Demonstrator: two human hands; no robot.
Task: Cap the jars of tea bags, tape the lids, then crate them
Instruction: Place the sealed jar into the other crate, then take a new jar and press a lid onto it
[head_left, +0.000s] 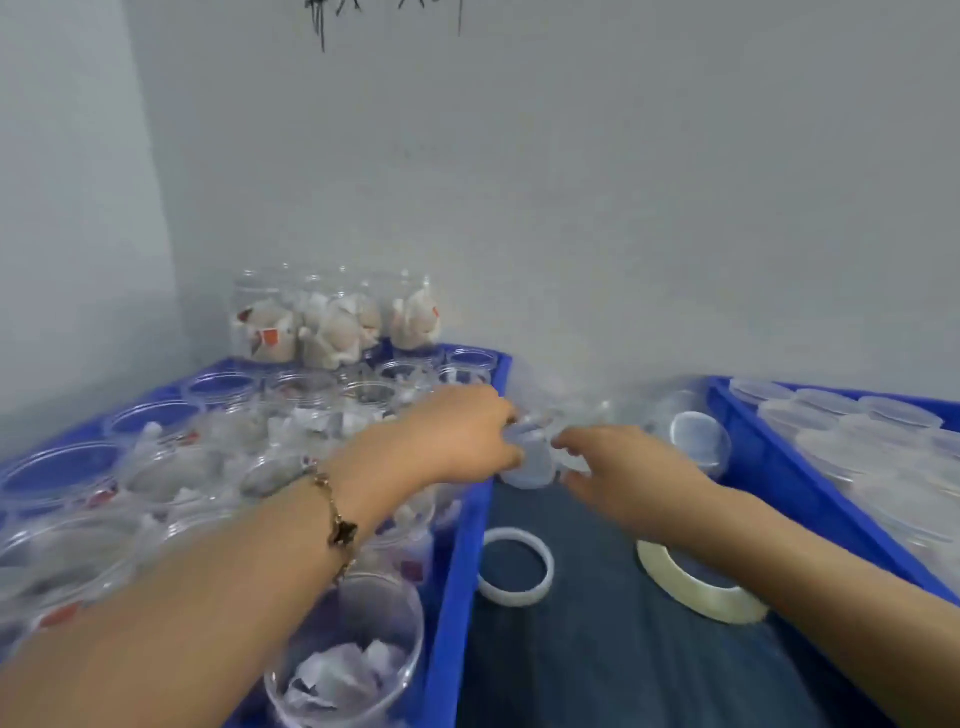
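A grey wall (571, 182) fills the upper half of the view. Below it, on the left, stands a big blue crate (457, 571) full of open clear jars with tea bags (343, 660); at its far corner four more jars of tea bags (332, 322) are stacked on top. On the right a second blue crate (769, 467) holds many clear lids (857, 441). Between the two crates lies a dark blue cloth (597, 649).

Both forearms reach forward over the cloth. The left hand (457, 431), with a gold bracelet (337, 525) on the wrist, and the right hand (628, 467) meet around one small clear jar (535, 457), which is between the crates at the far end of the cloth. The fingers of both hands curl on this jar from its two sides; the picture is blurred, so I cannot tell if a lid is on it. Just right of it another clear jar (696, 436) lies on its side.

On the cloth lie a roll of clear tape (696, 587), partly under the right forearm, and a white ring (514, 566) near the left crate.
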